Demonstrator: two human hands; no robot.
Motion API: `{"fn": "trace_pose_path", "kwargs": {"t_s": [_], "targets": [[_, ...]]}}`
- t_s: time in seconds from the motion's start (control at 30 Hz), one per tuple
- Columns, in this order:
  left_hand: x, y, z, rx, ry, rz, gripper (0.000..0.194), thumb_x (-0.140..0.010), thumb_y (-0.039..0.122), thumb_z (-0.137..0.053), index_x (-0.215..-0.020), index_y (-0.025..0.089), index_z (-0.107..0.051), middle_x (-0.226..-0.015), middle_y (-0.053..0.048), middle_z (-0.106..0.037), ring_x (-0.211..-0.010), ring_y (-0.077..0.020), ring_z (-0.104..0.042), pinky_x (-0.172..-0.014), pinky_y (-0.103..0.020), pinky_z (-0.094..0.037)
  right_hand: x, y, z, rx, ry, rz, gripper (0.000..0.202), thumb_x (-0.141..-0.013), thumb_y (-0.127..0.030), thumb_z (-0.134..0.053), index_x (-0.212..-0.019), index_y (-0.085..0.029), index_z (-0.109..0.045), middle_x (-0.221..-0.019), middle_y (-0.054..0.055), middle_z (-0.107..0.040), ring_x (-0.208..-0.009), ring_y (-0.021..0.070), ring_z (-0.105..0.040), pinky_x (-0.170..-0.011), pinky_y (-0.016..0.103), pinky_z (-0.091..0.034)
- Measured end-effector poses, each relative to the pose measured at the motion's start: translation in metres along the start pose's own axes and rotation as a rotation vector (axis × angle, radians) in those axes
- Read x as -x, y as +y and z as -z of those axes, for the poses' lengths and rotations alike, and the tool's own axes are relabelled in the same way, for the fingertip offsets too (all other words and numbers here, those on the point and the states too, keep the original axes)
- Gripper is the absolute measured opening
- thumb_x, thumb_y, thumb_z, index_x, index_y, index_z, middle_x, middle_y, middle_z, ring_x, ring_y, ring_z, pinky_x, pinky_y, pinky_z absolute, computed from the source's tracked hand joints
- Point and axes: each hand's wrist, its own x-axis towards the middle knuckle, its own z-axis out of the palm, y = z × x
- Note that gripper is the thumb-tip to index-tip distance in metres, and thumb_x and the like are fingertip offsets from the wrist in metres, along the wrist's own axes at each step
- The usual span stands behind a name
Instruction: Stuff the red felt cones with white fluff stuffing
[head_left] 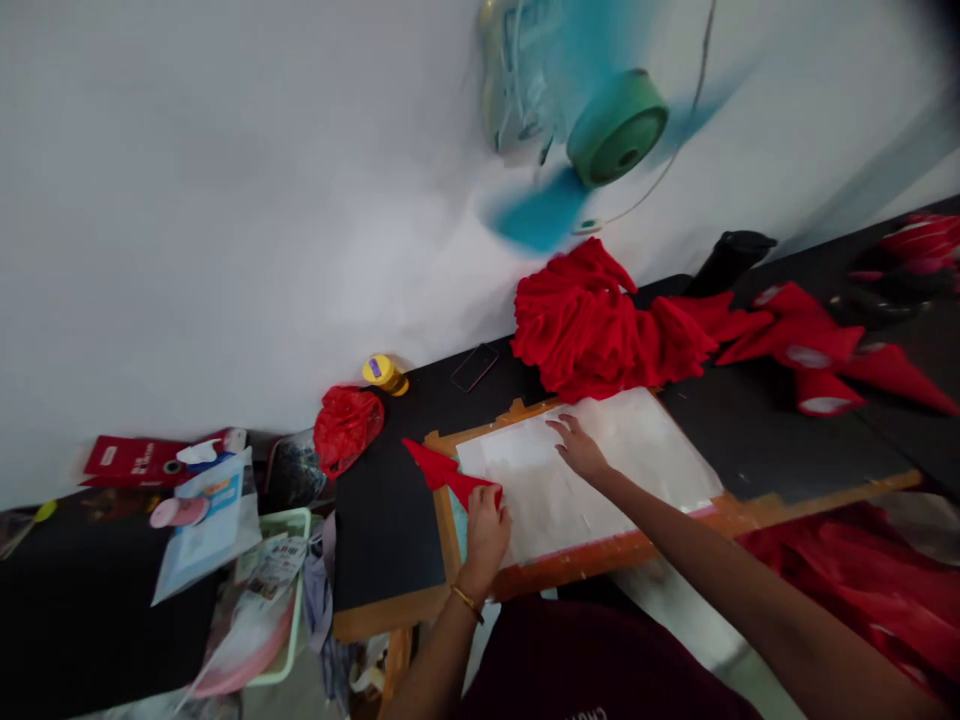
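My left hand [489, 520] is closed on one end of a pointed red cloth piece [442, 468]. The cloth lies across the left edge of a white sheet [622, 475], its tip pointing away to the left. My right hand [580, 447] hovers over or rests on the sheet, fingers apart with nothing in them; whether it touches cannot be made out. Just beyond the sheet's far edge sits a large heap of folded red cloth [577, 325].
Red cone-shaped pieces [814, 350] lie right. A blue fan [619, 130] spins above. Along the back are a phone [475, 367], a yellow-lidded jar [385, 373] and a red plastic bag [347, 430]. A green-rimmed basket [301, 560] stands left; red cloth [862, 575] hangs lower right.
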Motion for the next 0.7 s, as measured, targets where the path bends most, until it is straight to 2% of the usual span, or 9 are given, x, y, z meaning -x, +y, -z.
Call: {"fn": "trace_pose_path", "kwargs": {"t_s": [0.1, 0.2, 0.27, 0.33, 0.37, 0.43, 0.53, 0.63, 0.7], "targets": [[0.003, -0.006, 0.009, 0.064, 0.095, 0.137, 0.036, -0.077, 0.012, -0.055, -0.112, 0.016, -0.062, -0.117, -0.014, -0.059, -0.117, -0.0283, -0.053, -0.107, -0.044, -0.039, -0.018, -0.003, -0.011, 0.0, -0.077, 0.039, 0.041, -0.074, -0.002, -0.052, -0.108, -0.018, -0.069, -0.122, 0.012, -0.063, -0.109, 0.0234, -0.063, -0.093, 0.031, -0.049], [0.005, -0.01, 0.012, 0.166, 0.119, 0.22, 0.031, -0.075, 0.015, -0.06, -0.106, 0.017, -0.063, -0.113, -0.014, -0.061, -0.114, -0.0296, -0.057, -0.104, -0.045, -0.041, -0.013, -0.011, -0.021, -0.038, -0.178, 0.061, 0.024, -0.079, -0.008, -0.048, -0.085, -0.016, -0.07, -0.088, 0.009, -0.071, -0.079, 0.0192, -0.068, -0.074, 0.027, -0.053], [0.006, -0.004, 0.007, 0.264, 0.113, 0.249, 0.029, -0.079, 0.024, -0.061, -0.107, 0.018, -0.062, -0.108, -0.012, -0.064, -0.104, -0.0266, -0.062, -0.094, -0.042, -0.049, 0.002, -0.02, -0.026, -0.086, -0.251, 0.091, 0.022, -0.083, -0.013, -0.047, -0.082, -0.016, -0.069, -0.076, 0.004, -0.069, -0.061, 0.0159, -0.065, -0.06, 0.024, -0.052], [0.004, 0.007, -0.003, 0.521, 0.064, 0.309, 0.035, -0.081, 0.037, -0.062, -0.111, 0.019, -0.059, -0.102, -0.01, -0.066, -0.086, -0.022, -0.066, -0.073, -0.035, -0.054, 0.021, -0.034, -0.028, -0.134, -0.314, 0.135, 0.021, -0.083, -0.017, -0.048, -0.085, -0.018, -0.068, -0.076, 0.002, -0.069, -0.055, 0.0137, -0.063, -0.054, 0.022, -0.05], [0.002, 0.013, -0.008, 0.71, 0.015, 0.346, 0.04, -0.08, 0.044, -0.063, -0.111, 0.019, -0.059, -0.101, -0.01, -0.066, -0.078, -0.0203, -0.066, -0.064, -0.032, -0.053, 0.03, -0.042, -0.029, -0.157, -0.335, 0.171, 0.02, -0.082, -0.017, -0.049, -0.086, -0.018, -0.069, -0.08, 0.002, -0.07, -0.059, 0.0137, -0.064, -0.056, 0.022, -0.051], [-0.002, 0.024, -0.015, 0.945, -0.03, 0.382, 0.042, -0.074, 0.051, -0.069, -0.099, 0.017, -0.061, -0.09, -0.007, -0.066, -0.069, -0.0172, -0.064, -0.058, -0.029, -0.051, 0.047, -0.057, -0.029, -0.217, -0.347, 0.256, 0.019, -0.08, -0.017, -0.052, -0.089, -0.019, -0.069, -0.09, 0.004, -0.071, -0.073, 0.0158, -0.068, -0.068, 0.025, -0.053], [-0.006, 0.03, -0.016, 1.018, 0.038, 0.394, 0.039, -0.068, 0.05, -0.074, -0.08, 0.016, -0.06, -0.074, -0.002, -0.062, -0.063, -0.013, -0.058, -0.06, -0.026, -0.05, 0.066, -0.071, -0.03, -0.367, -0.295, 0.266, 0.027, -0.079, -0.019, -0.055, -0.104, -0.02, -0.065, -0.099, 0.006, -0.07, -0.085, 0.0182, -0.067, -0.077, 0.031, -0.055], [-0.006, 0.028, -0.01, 1.004, 0.108, 0.396, 0.036, -0.067, 0.047, -0.074, -0.075, 0.017, -0.057, -0.069, 0.002, -0.058, -0.059, -0.0105, -0.054, -0.06, -0.025, -0.048, 0.078, -0.074, -0.032, -0.51, -0.231, 0.116, 0.044, -0.079, -0.028, -0.06, -0.122, -0.021, -0.054, -0.104, 0.006, -0.067, -0.083, 0.0178, -0.067, -0.072, 0.032, -0.057], [-0.003, 0.027, -0.009, 0.994, 0.117, 0.39, 0.034, -0.067, 0.046, -0.075, -0.073, 0.017, -0.057, -0.066, 0.003, -0.055, -0.058, -0.0097, -0.052, -0.059, -0.024, -0.046, 0.084, -0.075, -0.034, -0.546, -0.197, 0.044, 0.049, -0.077, -0.036, -0.065, -0.121, -0.02, -0.054, -0.1, 0.006, -0.066, -0.081, 0.0185, -0.066, -0.07, 0.032, -0.057]]}}
